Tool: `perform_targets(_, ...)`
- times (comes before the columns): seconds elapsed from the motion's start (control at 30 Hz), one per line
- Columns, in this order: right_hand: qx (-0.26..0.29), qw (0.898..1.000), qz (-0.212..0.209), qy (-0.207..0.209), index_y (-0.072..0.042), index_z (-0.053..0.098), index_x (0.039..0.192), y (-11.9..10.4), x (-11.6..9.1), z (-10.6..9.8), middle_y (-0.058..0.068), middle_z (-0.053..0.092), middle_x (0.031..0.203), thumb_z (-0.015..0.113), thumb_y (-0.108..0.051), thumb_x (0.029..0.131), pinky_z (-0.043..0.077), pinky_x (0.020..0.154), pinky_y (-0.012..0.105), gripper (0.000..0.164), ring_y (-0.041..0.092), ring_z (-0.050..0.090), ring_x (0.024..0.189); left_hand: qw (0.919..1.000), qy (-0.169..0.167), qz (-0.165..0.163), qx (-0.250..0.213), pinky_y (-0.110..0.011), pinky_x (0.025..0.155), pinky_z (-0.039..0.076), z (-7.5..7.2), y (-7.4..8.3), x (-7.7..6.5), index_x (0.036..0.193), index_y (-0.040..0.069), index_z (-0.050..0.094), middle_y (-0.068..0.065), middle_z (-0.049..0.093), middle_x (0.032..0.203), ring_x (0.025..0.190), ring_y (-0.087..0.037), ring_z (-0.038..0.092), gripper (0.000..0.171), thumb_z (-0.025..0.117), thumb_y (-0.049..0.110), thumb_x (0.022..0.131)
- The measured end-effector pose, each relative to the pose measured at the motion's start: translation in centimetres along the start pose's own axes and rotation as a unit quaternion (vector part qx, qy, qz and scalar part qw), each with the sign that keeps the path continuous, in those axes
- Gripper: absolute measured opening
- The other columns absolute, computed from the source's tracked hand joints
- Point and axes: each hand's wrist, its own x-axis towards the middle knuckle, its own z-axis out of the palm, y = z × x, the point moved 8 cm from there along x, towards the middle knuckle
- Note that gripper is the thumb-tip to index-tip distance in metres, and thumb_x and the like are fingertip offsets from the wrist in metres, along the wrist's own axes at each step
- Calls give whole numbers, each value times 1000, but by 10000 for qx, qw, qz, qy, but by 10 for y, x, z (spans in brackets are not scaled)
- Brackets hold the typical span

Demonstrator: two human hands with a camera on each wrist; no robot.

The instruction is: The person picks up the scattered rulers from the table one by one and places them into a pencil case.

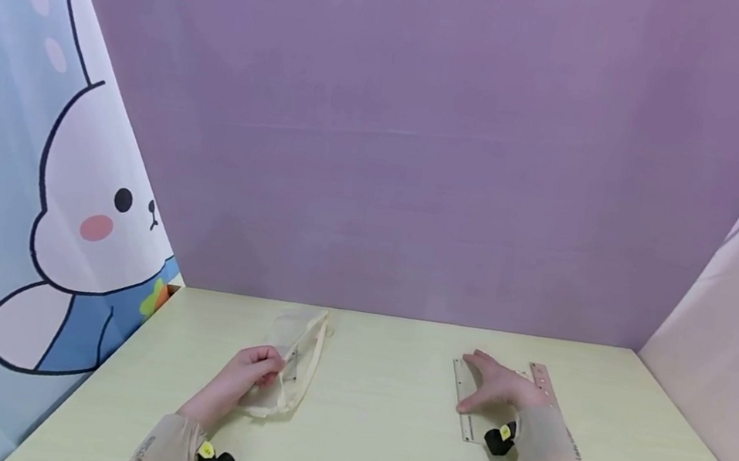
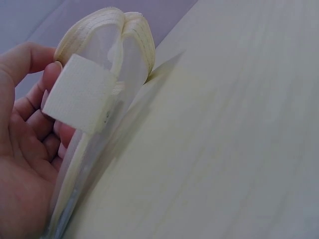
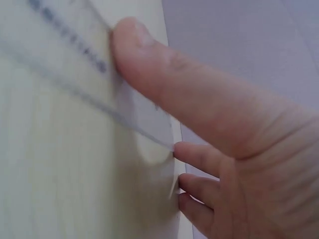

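Note:
In the head view, my left hand (image 1: 253,367) pinches the rim of a translucent zip pouch (image 1: 304,339) with cream trim at left of centre on the table. A white square tab (image 2: 79,92) on the pouch shows close up in the left wrist view, along with its zipper edge. A few dark marks show through the pouch. At the right, my right hand (image 1: 502,384) spreads thumb and fingers over a clear, flat plastic ruler-like plate (image 1: 468,428) with printed markings. Its thumb (image 3: 149,59) and a fingertip touch the plate or lie very near it.
A pinkish strip with holes (image 1: 540,375) lies just right of the clear plate, partly hidden under the right forearm. The pale wooden table (image 1: 380,419) spreads between the hands. A purple cloth (image 1: 422,152) hangs behind, with printed curtains at both sides.

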Motion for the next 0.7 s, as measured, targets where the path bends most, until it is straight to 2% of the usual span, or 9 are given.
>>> perform_targets(0.57, -208, 9988, -300, 332, 9, 41, 135, -12, -6, -3, 38, 23, 147, 92, -25, 58, 20, 106, 65, 98, 55, 23, 133, 10000, -45, 18, 71, -29, 67, 39, 1, 7, -5, 74, 9, 52, 0, 46, 65, 62, -16, 44, 21, 65, 15, 90)
perform_targets(0.7, -337, 9980, -330, 427, 5, 47, 125, -13, -4, -5, 32, 42, 135, 92, -26, 57, 29, 102, 63, 87, 50, 39, 124, 10000, -30, -10, 51, -28, 66, 39, 1, 6, -6, 74, 9, 52, 0, 47, 66, 62, -16, 44, 21, 65, 15, 90)
